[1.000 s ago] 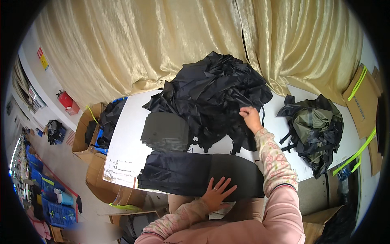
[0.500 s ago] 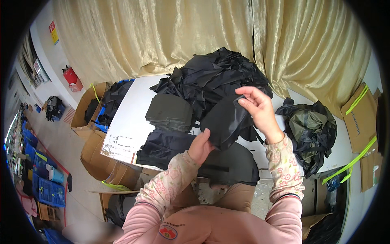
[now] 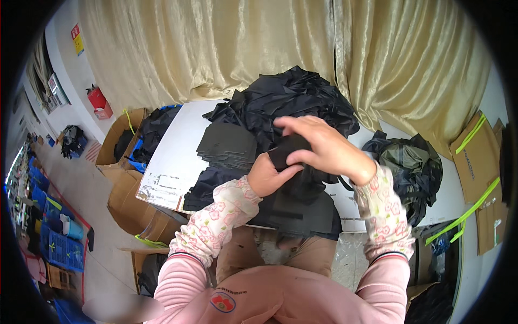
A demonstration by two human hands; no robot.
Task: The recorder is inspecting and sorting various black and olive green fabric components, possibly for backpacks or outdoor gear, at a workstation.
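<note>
A black piece of fabric (image 3: 288, 153) is held up between my two hands over the white table. My left hand (image 3: 270, 174) grips its lower left side, thumb pointing right. Above and to the right, my right hand (image 3: 326, 150) curls over the same piece, its thumb on the cloth; the fingers are slightly blurred. Behind them rises a big heap of crumpled black fabric (image 3: 286, 100). A stack of dark grey cut panels (image 3: 226, 143) lies to the left. Folded black cloth (image 3: 210, 183) and dark flat panels (image 3: 307, 213) lie at the near edge.
A bundle of black and olive fabric (image 3: 410, 167) sits on the table's (image 3: 167, 162) right part. Open cardboard boxes (image 3: 135, 200) stand at the left, with a blue crate (image 3: 62, 251) on the floor farther off. Gold curtains (image 3: 216, 48) hang behind; flattened cardboard (image 3: 475, 162) leans at right.
My right hand has come left and down, close to my left hand. The fabric piece, spread out between them before, is now bunched or folded smaller. The view has shifted slightly.
</note>
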